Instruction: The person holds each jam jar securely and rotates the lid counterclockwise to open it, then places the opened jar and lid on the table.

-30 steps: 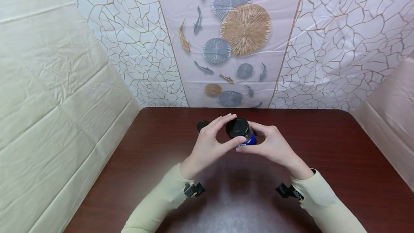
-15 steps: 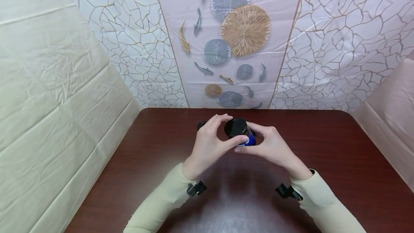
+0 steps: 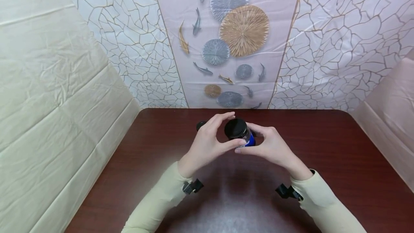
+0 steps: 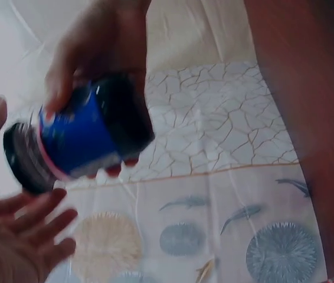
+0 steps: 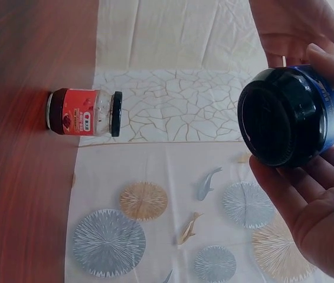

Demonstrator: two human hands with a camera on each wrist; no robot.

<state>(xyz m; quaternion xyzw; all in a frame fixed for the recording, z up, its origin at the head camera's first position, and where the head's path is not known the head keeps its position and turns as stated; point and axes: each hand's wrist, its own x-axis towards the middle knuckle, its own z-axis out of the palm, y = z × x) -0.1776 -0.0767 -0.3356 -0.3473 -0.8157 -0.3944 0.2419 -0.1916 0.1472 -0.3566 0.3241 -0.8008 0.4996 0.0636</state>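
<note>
Gripped round its middle by the right hand (image 3: 275, 146), likely the surest hold, the blue-labelled jar (image 4: 75, 138) should feel stiff, weighty and slick, its lid (image 3: 235, 128) just beside the loosely spread left hand (image 3: 207, 144).

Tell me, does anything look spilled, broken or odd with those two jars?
Nothing stands out as spilled or broken. The blue-labelled jar is tilted, but the right hand holds it in the air, with its black lid on. The red-labelled jar stands upright on the table, also lidded.
</note>
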